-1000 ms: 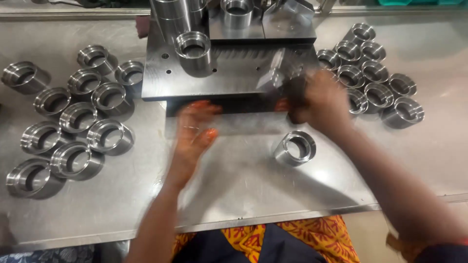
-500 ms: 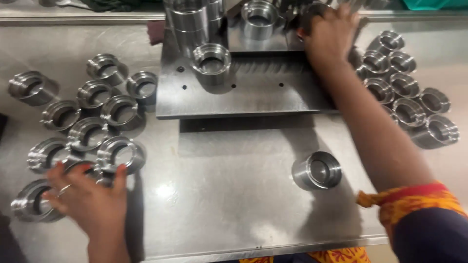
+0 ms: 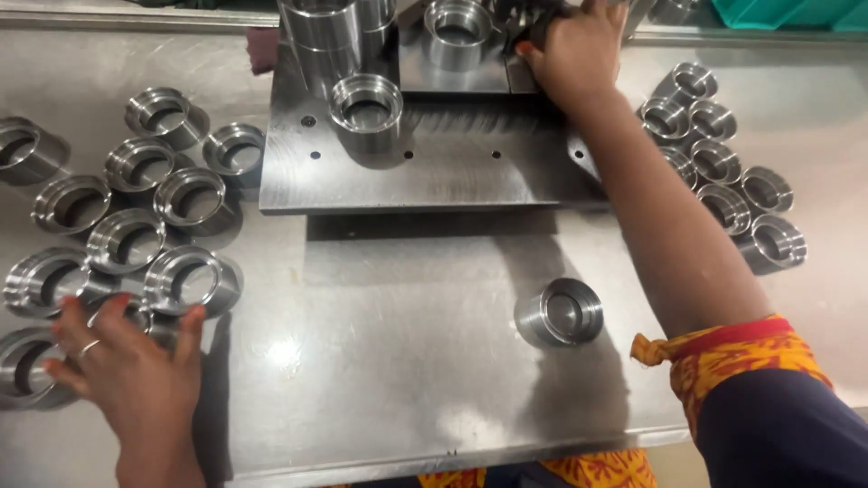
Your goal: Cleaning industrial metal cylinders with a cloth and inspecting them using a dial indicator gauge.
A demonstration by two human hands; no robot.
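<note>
Left hand (image 3: 122,361) lies palm down, fingers spread, on a metal ring (image 3: 136,316) at the near-left of the steel table (image 3: 389,361); the ring is mostly hidden under it, so can't tell if it's actually gripped. A thin band shows on one finger. Around that hand, more machined rings (image 3: 127,217) stand close together, open ends up, some touching.

Right hand (image 3: 579,54) is stretched to the far side, fingers curled down over a dark part (image 3: 533,27) at the back of the steel fixture plate (image 3: 407,172); looks closed on it, but the grip is partly hidden.

One ring (image 3: 364,108) sits on the plate. A single ring (image 3: 561,312) stands alone on the table, under the right forearm. Another ring cluster (image 3: 723,172) is on the right.
</note>
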